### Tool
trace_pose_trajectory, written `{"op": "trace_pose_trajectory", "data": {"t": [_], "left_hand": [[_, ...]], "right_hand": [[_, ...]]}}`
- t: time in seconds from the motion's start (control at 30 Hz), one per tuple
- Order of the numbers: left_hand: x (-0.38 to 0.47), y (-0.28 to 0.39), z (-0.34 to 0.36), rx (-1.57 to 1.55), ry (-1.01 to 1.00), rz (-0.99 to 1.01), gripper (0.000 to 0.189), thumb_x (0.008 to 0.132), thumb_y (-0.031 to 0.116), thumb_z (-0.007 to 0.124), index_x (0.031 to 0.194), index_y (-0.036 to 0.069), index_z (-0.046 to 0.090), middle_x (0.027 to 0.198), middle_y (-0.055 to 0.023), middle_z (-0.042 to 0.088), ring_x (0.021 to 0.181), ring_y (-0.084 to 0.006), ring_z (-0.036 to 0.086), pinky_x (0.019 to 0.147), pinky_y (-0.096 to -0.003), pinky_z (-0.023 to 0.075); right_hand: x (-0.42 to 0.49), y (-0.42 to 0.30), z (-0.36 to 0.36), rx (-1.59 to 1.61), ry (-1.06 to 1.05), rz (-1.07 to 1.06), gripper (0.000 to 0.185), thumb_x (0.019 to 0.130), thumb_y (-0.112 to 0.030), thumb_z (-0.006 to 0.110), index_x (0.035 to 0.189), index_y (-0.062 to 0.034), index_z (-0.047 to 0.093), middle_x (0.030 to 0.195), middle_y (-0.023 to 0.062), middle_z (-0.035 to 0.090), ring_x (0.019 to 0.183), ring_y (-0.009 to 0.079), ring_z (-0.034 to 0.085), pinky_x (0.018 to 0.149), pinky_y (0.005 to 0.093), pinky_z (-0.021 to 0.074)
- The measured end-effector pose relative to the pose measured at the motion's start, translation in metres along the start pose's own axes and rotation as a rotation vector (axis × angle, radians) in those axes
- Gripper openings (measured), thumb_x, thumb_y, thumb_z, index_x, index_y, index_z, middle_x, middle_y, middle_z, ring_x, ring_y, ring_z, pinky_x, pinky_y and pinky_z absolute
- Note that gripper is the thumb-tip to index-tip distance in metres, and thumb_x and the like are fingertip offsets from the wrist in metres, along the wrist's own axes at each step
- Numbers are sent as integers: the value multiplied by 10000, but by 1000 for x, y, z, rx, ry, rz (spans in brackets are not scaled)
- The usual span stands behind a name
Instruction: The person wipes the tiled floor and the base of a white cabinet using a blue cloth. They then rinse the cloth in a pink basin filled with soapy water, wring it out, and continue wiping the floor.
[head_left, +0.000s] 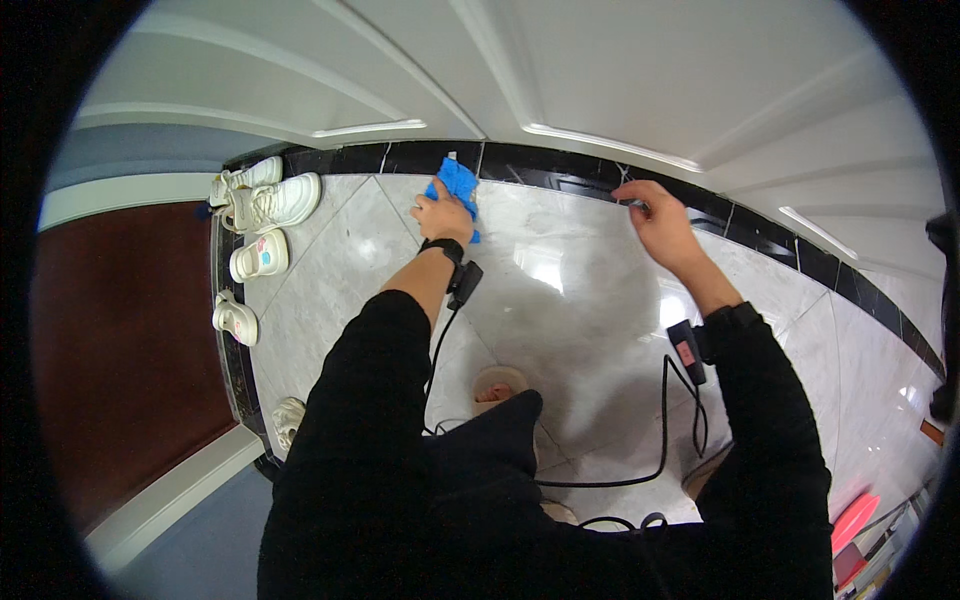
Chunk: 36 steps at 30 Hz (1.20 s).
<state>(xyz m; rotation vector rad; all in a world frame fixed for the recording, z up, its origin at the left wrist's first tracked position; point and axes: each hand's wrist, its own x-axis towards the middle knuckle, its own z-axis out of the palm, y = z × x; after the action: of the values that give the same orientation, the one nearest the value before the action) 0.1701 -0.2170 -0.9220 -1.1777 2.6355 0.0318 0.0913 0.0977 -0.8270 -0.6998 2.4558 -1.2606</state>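
My left hand (444, 217) holds a blue cloth (456, 180) against the floor where the tile meets a black marble border strip (555, 178). A small pale object (452, 155) shows just past the cloth's far edge; I cannot tell what it is. My right hand (658, 217) is over the tile by the same border, further right. Its fingers are bent and apart, with nothing seen in them. Each wrist wears a black band with a small cabled device. White panelled doors (600, 75) rise behind the border.
White sneakers (274, 199) and pale clog-like shoes (259, 256) line the left side, beside a dark red door (135, 360). Black cables (615, 484) trail near my slippered foot (495, 390). A pink object (855, 519) stands at the lower right on the tiled floor (592, 300).
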Motion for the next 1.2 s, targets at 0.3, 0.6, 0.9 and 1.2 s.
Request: {"op": "trace_pose_trajectory", "data": {"t": [0.3,0.6,0.9,1.2], "left_hand": [[-97,109,6,28,-230,51,582,961,300,432,1472,217,167,1319,-164,336,1174,-332,382,917,-397,492],[-204,235,21,-108,-201,247,598,949,304,444,1471,138,203,1299,-208,340,1155,-401,369,984,-457,402],[-267,302,24,-136,-122,356,596,924,269,493,1448,113,255,1288,-227,359,1160,-410,366,911,-451,454],[-317,353,31,-77,11,549,604,849,188,550,1411,100,348,1151,-126,430,1096,-301,431,810,-405,497]], "right_hand": [[-62,11,-147,-256,-240,-34,239,792,33,517,989,-29,635,1091,144,596,1023,322,575,906,377,467],[-115,89,-210,-376,-270,-69,261,794,12,485,996,-24,647,1065,149,611,1059,319,557,941,396,444],[-116,169,-190,-294,-232,-106,296,749,37,505,1015,-24,620,1049,151,606,1053,335,548,922,412,443],[-142,199,-175,-371,-175,-280,568,756,8,536,1314,-48,448,1372,144,436,1226,319,443,1001,409,386]]}}
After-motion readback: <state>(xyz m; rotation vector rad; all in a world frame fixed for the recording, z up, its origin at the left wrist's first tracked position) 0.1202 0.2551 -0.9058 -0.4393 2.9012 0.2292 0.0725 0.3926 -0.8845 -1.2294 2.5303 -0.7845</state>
